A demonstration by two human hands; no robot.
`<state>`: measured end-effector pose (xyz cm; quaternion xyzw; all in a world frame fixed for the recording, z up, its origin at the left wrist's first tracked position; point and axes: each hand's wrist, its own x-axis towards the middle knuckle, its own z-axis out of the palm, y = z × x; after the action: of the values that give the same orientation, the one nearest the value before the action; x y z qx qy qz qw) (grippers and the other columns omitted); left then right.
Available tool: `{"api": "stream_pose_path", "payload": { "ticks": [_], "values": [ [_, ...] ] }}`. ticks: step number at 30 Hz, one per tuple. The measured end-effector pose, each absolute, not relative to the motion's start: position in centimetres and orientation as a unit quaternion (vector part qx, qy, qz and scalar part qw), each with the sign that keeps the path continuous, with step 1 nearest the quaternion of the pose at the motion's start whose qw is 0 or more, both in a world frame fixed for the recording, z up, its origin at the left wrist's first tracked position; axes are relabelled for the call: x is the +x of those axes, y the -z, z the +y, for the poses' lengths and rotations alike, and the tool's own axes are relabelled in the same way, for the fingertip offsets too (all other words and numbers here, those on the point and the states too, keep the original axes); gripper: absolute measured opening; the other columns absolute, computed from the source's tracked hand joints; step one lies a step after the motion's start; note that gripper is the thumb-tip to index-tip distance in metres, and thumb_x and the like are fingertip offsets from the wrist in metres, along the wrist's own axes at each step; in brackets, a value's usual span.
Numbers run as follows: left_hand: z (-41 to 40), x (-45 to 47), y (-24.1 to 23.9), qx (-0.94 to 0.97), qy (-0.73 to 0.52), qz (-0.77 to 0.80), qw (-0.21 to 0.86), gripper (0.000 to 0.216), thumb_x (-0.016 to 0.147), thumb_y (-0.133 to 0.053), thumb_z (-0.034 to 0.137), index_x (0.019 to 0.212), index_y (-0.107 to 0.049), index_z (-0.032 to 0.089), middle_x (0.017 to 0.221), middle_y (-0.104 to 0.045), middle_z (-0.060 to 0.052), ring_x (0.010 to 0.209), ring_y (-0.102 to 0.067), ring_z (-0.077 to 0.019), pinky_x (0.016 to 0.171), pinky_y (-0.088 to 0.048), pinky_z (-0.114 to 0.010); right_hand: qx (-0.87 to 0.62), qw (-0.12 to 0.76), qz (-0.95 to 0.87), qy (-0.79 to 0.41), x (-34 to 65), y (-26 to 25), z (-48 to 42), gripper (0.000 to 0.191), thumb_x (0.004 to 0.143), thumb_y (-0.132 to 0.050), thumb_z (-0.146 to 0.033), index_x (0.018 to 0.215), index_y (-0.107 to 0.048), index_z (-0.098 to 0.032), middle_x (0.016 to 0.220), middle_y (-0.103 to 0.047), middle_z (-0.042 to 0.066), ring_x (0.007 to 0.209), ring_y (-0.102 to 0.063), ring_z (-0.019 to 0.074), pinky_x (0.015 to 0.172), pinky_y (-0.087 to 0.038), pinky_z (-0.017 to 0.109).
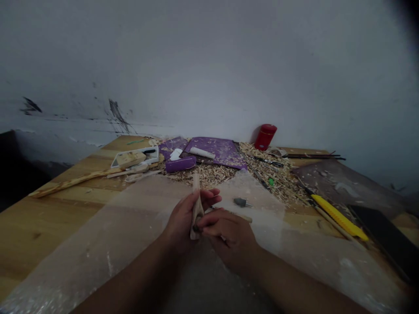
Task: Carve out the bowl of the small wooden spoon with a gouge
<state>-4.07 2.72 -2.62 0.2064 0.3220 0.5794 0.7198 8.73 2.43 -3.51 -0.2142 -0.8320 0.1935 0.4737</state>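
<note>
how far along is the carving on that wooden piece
Done: a lot of cutting, judging by the shavings heaped on the table; the wooden piece already has a narrow handle shape. In hand: left hand grips it, right hand presses a tool at its lower end. Left: that end seems unfinished, so probably more shaping.

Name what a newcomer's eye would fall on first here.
The two hands at centre draw the eye: the left hand grips a pale wooden piece, with the right hand pressed against its lower end. Behind them a heap of wood shavings spreads across the table, with a red canister at the back.
</note>
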Motion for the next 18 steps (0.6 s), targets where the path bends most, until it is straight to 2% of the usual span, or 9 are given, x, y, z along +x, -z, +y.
{"api": "stream_pose_path", "payload": {
  "ticks": [2, 5, 8, 13, 18],
  "values": [
    [2.7, -4.2, 2.6, 0.221, -0.578, 0.332, 0.712, 0.011, 0.074, -0.056, 0.023, 0.079, -0.062, 0.014, 0.103, -0.061, -0.006, 0.095, -0.057, -0.0182, 0.082, -0.044, -0.028, -0.222, 0.469, -0.831, -0.202, 8.7, 3.6, 2.7, 0.012, 0.080, -0.050, -0.015, 0.072, -0.057, -0.020, 0.083, -0.064, 0.000, 0.075, -0.060, 0.0094, 0.068, -0.048, 0.022],
    [2.6, -4.3, 2.6, 0.246, -0.575, 0.345, 0.700, 0.011, 0.072, -0.059, 0.017, 0.082, -0.060, 0.015, 0.102, -0.060, -0.007, 0.094, -0.057, -0.0181, 0.080, -0.045, -0.027, -0.254, 0.464, -0.827, -0.188, 8.8, 3.7, 2.9, 0.014, 0.081, -0.047, -0.016, 0.073, -0.058, -0.018, 0.082, -0.060, 0.004, 0.075, -0.057, 0.0114, 0.067, -0.047, 0.024],
    [2.5, -4.0, 2.6, 0.261, -0.581, 0.346, 0.689, 0.015, 0.076, -0.056, 0.025, 0.086, -0.060, 0.014, 0.102, -0.060, -0.009, 0.096, -0.056, -0.0199, 0.081, -0.044, -0.029, -0.274, 0.436, -0.843, -0.154, 8.8, 3.7, 2.8, 0.016, 0.081, -0.046, -0.014, 0.076, -0.061, -0.018, 0.079, -0.059, 0.005, 0.074, -0.054, 0.0146, 0.067, -0.045, 0.028],
    [2.0, -2.9, 3.0, 0.256, -0.569, 0.336, 0.705, 0.032, 0.078, -0.053, 0.033, 0.105, -0.054, 0.018, 0.103, -0.061, -0.009, 0.091, -0.058, -0.0195, 0.079, -0.044, -0.031, -0.288, 0.404, -0.863, -0.098, 9.0, 3.7, 2.8, 0.022, 0.081, -0.041, -0.013, 0.071, -0.060, -0.016, 0.067, -0.059, 0.006, 0.069, -0.050, 0.0175, 0.068, -0.042, 0.032],
    [1.8, -2.6, 3.2, 0.326, -0.540, 0.345, 0.695, 0.027, 0.082, -0.045, 0.038, 0.094, -0.056, 0.016, 0.105, -0.062, -0.011, 0.097, -0.057, -0.0217, 0.083, -0.042, -0.032, -0.344, 0.398, -0.846, -0.091, 9.1, 3.9, 3.0, 0.019, 0.078, -0.042, -0.012, 0.066, -0.057, -0.016, 0.063, -0.056, 0.005, 0.067, -0.051, 0.0175, 0.070, -0.040, 0.032]
  ]
}}
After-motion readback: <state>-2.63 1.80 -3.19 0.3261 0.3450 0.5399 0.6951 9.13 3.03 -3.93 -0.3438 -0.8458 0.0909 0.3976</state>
